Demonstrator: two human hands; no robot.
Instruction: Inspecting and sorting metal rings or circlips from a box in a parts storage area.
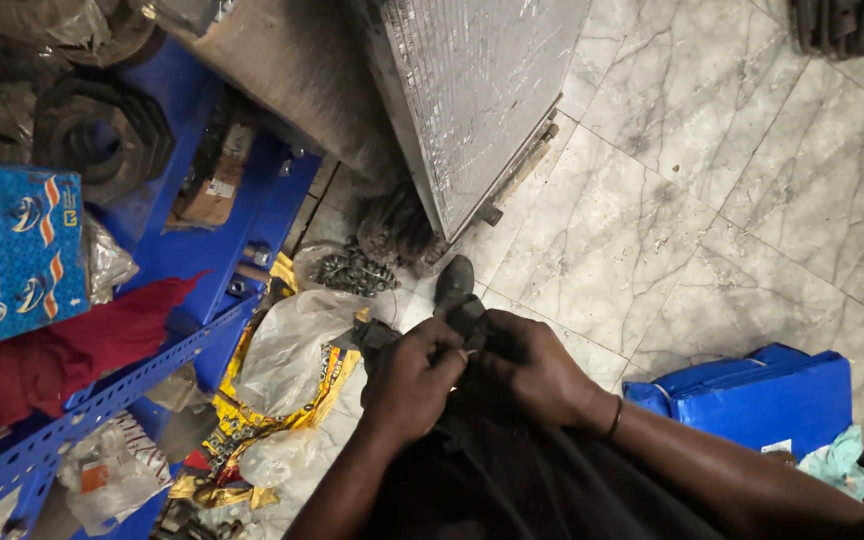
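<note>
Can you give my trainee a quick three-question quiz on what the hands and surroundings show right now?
1. True or false: both hands grip the small dark part.
2. Which hand wears a wristband?
3. What lies on the floor right of the arms: A red cloth, B blue box, C metal nut?

Key:
1. True: left hand and right hand close on the dark part.
2. The right, wristband.
3. B, blue box.

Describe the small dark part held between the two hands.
The small dark part looks black and grimy, perhaps rubber or greasy metal; its exact shape cannot be told. It sits low in the view above the marble floor, pinched between the left hand and the right hand, whose fingers cover most of it.
</note>
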